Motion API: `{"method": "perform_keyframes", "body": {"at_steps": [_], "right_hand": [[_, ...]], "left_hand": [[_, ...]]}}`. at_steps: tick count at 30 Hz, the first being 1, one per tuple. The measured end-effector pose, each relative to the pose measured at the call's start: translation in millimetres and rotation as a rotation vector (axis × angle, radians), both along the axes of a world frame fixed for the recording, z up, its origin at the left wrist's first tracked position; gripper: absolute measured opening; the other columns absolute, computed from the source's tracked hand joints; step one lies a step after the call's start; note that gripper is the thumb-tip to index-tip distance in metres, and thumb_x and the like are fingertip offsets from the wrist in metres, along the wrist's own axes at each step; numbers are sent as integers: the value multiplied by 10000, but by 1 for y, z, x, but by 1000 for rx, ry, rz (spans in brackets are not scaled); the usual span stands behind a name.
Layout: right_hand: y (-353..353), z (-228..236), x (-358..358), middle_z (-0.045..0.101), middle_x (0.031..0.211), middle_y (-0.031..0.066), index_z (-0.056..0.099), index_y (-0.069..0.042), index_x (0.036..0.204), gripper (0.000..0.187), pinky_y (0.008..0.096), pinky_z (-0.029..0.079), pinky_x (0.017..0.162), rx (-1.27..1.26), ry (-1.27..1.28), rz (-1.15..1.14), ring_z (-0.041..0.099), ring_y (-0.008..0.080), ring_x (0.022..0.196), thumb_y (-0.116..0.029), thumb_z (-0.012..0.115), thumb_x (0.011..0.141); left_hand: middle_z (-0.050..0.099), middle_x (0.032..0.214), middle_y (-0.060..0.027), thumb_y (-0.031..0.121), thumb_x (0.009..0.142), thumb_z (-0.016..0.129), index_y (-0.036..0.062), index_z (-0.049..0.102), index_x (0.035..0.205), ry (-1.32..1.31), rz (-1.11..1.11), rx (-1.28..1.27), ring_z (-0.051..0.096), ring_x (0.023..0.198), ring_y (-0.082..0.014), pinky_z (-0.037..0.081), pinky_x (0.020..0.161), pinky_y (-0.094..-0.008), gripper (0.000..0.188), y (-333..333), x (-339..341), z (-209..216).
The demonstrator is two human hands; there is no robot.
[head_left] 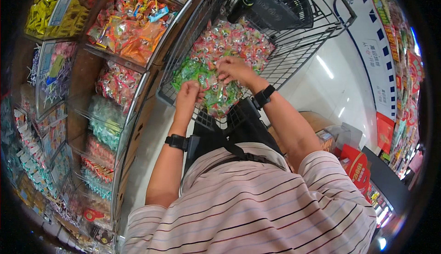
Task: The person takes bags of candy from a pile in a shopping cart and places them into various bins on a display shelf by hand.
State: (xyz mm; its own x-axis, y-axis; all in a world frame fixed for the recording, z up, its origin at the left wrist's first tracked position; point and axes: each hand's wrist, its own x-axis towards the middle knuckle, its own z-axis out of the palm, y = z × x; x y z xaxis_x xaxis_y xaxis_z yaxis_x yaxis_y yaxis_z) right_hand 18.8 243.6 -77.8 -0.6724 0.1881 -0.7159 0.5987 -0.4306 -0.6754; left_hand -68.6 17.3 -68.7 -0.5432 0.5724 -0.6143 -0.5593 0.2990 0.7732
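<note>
A dark wire shopping cart (290,54) stands in front of me, its bottom heaped with small candies in clear wrappers. Red-and-white candies (250,43) fill the far part of the heap, and green candies (186,72) lie nearer, on the left. My left hand (187,97) is at the near left edge of the green ones, thumb and fingers pinched together. Farther right, my right hand (236,72) reaches over the middle of the heap with its fingers curled down among the wrappers. What either hand pinches is too small or hidden to make out.
A black plastic basket (278,7) sits at the cart's far end. Candy bins (133,29) line the left side, close to the cart. Pale floor tiles (317,84) show on the right, with packed shelves (406,84) beyond. Boxes (328,139) stand near my right elbow.
</note>
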Motion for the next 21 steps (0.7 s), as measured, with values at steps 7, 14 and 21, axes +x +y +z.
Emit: {"method": "perform_keyframes", "body": {"at_steps": [7, 14, 21], "right_hand": [[38, -51, -25, 644, 1026, 77, 555, -36, 1197, 458, 349, 560, 702, 322, -12, 23, 649, 189, 814, -266, 713, 834], [61, -118, -60, 564, 1279, 232, 511, -59, 1345, 623, 457, 488, 955, 879, 113, 286, 587, 383, 1147, -273, 711, 794], [66, -151, -105, 362, 1489, 306, 426, -130, 1427, 734, 467, 456, 1036, 1090, 58, 584, 445, 441, 1333, -267, 768, 792]], "left_hand": [[700, 904, -124, 234, 949, 618, 87, 616, 1144, 686, -400, -321, 687, 800, -300, 534, 701, -391, 244, -5, 18, -37], [716, 875, -131, 219, 950, 629, 105, 635, 1115, 848, -549, -422, 704, 768, -306, 551, 681, -392, 201, -14, 32, -68], [706, 813, -118, 191, 937, 641, 91, 630, 1065, 921, -530, -413, 693, 717, -300, 544, 639, -398, 162, -12, 32, -76]]}}
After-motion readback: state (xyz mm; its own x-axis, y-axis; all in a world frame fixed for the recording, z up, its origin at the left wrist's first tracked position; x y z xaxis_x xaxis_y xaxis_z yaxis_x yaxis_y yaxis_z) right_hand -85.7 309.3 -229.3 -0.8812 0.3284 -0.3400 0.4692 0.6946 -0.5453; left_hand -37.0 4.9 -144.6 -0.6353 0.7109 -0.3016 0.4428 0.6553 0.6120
